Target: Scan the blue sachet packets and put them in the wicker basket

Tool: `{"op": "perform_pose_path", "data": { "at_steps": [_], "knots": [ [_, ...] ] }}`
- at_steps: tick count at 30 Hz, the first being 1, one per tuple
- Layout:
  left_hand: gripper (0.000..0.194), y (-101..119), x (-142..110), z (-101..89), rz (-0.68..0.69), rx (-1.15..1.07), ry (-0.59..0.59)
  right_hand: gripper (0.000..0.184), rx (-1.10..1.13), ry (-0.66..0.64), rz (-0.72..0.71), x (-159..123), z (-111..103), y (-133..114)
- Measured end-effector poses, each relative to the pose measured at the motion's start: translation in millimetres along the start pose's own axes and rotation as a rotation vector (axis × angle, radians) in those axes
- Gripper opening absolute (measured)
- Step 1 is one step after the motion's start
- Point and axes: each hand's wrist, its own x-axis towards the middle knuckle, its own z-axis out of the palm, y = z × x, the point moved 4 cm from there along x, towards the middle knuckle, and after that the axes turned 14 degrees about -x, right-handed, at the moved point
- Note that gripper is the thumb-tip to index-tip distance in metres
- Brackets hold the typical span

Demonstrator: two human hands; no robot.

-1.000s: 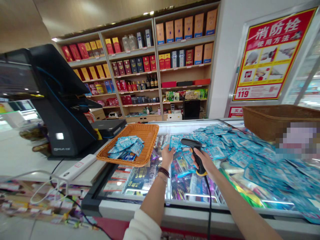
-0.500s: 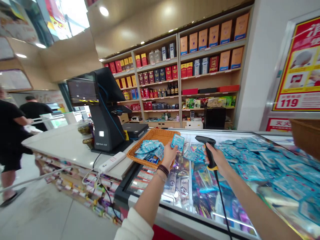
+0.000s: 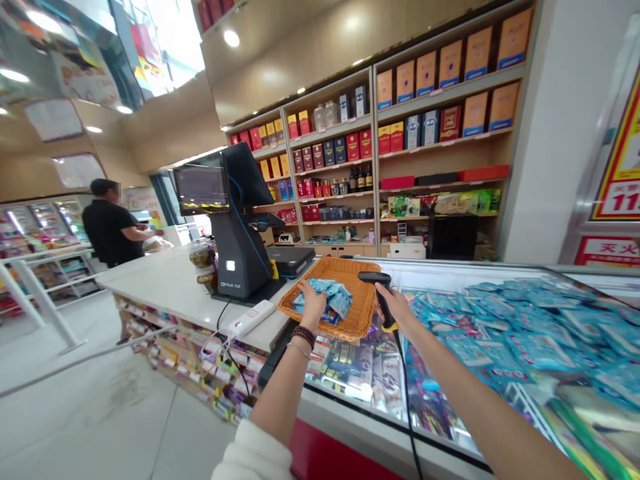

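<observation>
- Head view: left hand [image 3: 313, 308] mid-frame, over blue packets [image 3: 341, 301] in the orange basket [image 3: 345, 268]; fingers look parted, can't tell if gripping!
- Right hand [image 3: 397, 308] wraps the scanner [image 3: 374, 277].
- Some packets basketed; big pile [image 3: 540, 337] left outside, frame right.

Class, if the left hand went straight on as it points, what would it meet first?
Probably the blue packets in the wicker basket, though depth is unclear: the left hand may be touching them.

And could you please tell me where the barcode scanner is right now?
In the head view, the scanner is in the right hand, a little right of centre, overlapping the right rim of the orange basket.
</observation>
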Motion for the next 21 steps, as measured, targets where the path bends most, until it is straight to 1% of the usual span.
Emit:
{"op": "perform_pose_path", "data": {
  "at_steps": [1, 2, 4, 6, 8, 11, 13, 14, 15, 17, 19, 21],
  "knots": [
    [0.085, 2, -6, 5.2, 0.004, 0.041, 0.005, 0.048, -0.001, 0.013, 0.001, -3, -7, 1],
    [0.083, 5, -13, 13.6, 0.019, 0.079, -0.007, 0.048, -0.001, 0.033, 0.004, -6, -17, 2],
    [0.072, 11, -31, 39.9, 0.095, 0.117, -0.089, 0.046, 0.001, 0.095, 0.013, -13, -43, 3],
    [0.058, 14, -52, 75.5, 0.181, 0.089, -0.217, 0.043, 0.008, 0.171, 0.005, -23, -75, 4],
    [0.047, 13, -75, 115.7, 0.223, 0.042, -0.35, 0.042, 0.006, 0.237, -0.011, -35, -110, 5],
    [0.04, 4, -113, 175.6, 0.204, 0.015, -0.537, 0.046, 0.0, 0.346, -0.022, -55, -162, 7],
    [0.039, -5, -139, 208.9, 0.162, 0.053, -0.617, 0.049, -0.004, 0.417, -0.016, -68, -191, 11],
    [0.043, -10, -151, 222.5, 0.133, 0.085, -0.644, 0.049, -0.006, 0.443, -0.016, -74, -203, 13],
    [0.05, -14, -163, 233.8, 0.099, 0.125, -0.664, 0.049, -0.007, 0.462, -0.013, -79, -213, 16],
    [0.069, -22, -181, 249.4, 0.035, 0.217, -0.682, 0.048, -0.007, 0.487, -0.011, -88, -226, 24],
    [0.081, -27, -191, 256.8, -0.007, 0.295, -0.675, 0.049, 0.01, 0.5, -0.002, -95, -231, 35],
    [0.083, -29, -192, 257.3, -0.041, 0.313, -0.639, 0.053, 0.046, 0.495, 0.015, -101, -231, 44]
  ]
}}
